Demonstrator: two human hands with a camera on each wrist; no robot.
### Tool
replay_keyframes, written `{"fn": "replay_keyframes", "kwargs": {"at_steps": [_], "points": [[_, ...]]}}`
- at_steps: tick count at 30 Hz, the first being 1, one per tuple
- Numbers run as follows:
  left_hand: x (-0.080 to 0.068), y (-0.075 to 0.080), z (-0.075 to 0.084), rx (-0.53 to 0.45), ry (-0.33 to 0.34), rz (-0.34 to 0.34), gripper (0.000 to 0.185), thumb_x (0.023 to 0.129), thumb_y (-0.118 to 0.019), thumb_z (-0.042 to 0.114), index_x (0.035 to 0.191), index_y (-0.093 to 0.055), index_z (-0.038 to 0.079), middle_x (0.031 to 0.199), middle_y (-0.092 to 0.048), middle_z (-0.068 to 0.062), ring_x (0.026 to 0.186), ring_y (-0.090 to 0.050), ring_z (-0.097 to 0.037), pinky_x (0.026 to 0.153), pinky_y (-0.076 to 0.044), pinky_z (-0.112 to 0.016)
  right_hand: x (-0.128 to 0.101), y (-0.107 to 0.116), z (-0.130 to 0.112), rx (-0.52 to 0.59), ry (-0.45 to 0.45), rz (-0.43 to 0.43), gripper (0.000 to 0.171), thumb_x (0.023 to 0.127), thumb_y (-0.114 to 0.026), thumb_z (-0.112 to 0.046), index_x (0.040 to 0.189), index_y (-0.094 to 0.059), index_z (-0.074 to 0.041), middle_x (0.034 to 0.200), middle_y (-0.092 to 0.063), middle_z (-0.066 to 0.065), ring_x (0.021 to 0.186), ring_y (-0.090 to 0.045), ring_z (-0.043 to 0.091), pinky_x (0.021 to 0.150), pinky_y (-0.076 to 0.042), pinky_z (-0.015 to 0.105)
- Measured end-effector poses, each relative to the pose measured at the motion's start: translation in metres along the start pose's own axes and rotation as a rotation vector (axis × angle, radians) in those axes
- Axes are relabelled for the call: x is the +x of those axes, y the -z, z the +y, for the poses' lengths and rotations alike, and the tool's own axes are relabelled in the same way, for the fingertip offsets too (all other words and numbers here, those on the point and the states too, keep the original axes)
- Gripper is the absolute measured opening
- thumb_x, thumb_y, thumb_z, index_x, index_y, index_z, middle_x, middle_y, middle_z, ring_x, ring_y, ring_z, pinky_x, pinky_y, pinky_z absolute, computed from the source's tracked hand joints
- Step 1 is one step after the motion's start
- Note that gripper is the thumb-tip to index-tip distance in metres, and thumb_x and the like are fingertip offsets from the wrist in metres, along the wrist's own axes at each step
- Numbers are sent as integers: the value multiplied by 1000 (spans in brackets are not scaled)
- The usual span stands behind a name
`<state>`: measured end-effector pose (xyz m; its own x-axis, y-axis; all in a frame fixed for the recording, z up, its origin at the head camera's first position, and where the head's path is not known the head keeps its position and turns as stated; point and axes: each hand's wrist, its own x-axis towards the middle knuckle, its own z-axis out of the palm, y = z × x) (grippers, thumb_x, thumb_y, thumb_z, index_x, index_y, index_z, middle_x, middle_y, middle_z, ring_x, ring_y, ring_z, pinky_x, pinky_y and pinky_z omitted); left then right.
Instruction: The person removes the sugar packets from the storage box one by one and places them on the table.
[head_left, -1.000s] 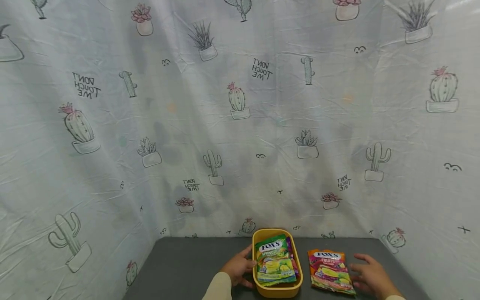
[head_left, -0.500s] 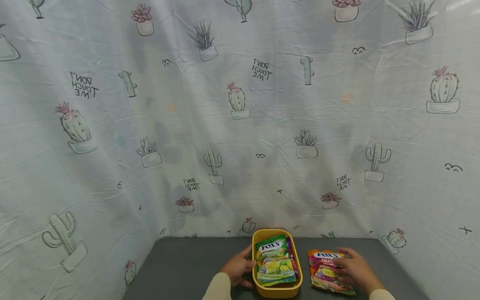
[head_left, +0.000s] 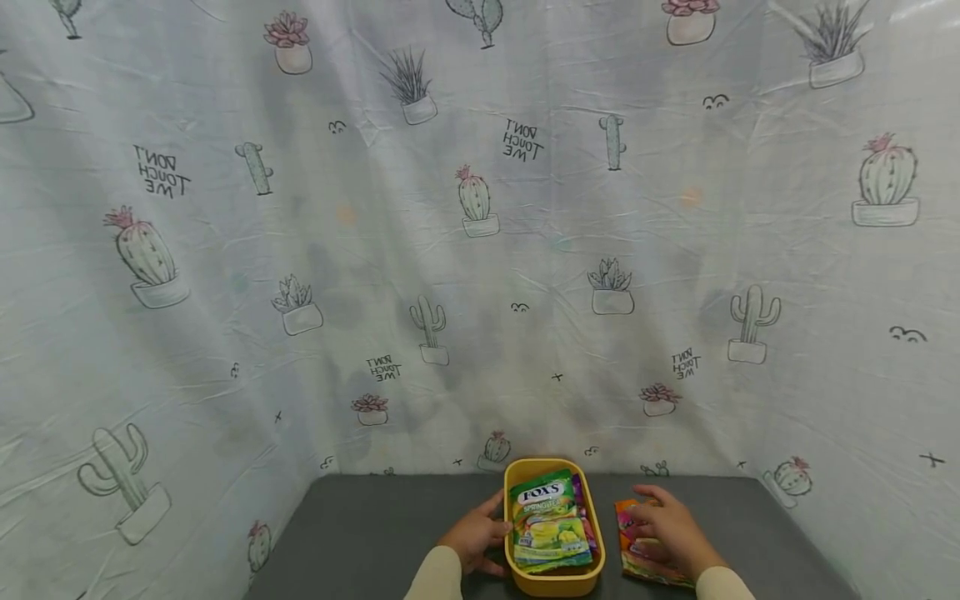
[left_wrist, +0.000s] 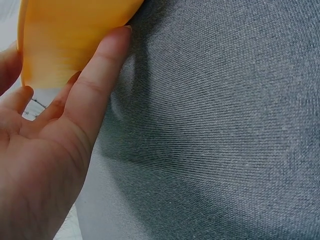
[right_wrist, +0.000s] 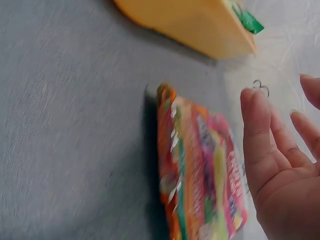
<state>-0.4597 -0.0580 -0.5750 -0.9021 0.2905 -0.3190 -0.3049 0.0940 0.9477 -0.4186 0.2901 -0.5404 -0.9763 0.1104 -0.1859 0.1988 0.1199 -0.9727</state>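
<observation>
Left hand (head_left: 474, 533) flat against tub (head_left: 555, 579) wall, fingers straight, likely steadying it. Right hand (head_left: 670, 529) spread over orange pack (right_wrist: 200, 170) on gray mat (head_left: 375, 533), fingers relaxed, not gripping, just right of tub. Green pack (head_left: 547, 518) inside tub.

I can read "FOX'S" in white on the green candy packet (head_left: 550, 518) lying in the yellow tray (head_left: 556, 578), with "SPRING TEA" beneath it. The cactus-print sheet (head_left: 225, 250) carries "DON'T TOUCH ME" in mirrored letters at 12, 10 and 5 o'clock of the head view, and I can make out no lettering on the orange packet (right_wrist: 200, 170)
</observation>
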Motion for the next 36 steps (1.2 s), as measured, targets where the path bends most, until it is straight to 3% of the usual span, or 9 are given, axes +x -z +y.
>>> {"fn": "replay_keyframes", "kwargs": {"at_steps": [10,17,25,36], "points": [[-1,-1,3,-4,8,5,76,108,-67,8,173,-29,10,132,-65,-24,118,-67,-43,78,-60,-69,6,-26,-24,-32,26,-35,67,104,-75,-20,158,-45,5,134,-59,30,94,-75,36,75,-64,50],[-2,-2,3,0,9,7,76,108,-68,9,173,-29,10,132,-65,-24,118,-67,-43,78,-61,-67,7,-44,-31,-7,43,-88,65,106,-71,-17,159,-42,6,135,-60,31,105,-71,41,83,-62,57],[1,-1,1,-10,-1,-7,77,108,-68,9,174,-27,11,134,-64,-23,121,-66,-44,80,-60,-69,4,-54,-37,-17,44,-140,72,103,-77,-21,160,-42,5,137,-59,29,120,-65,50,86,-60,62],[1,1,0,-14,6,-9,77,108,-67,9,174,-27,10,134,-63,-24,123,-63,-46,82,-59,-71,2,-66,-39,39,2,-218,70,106,-74,-29,161,-43,0,139,-60,27,124,-61,49,82,-60,56]]}}
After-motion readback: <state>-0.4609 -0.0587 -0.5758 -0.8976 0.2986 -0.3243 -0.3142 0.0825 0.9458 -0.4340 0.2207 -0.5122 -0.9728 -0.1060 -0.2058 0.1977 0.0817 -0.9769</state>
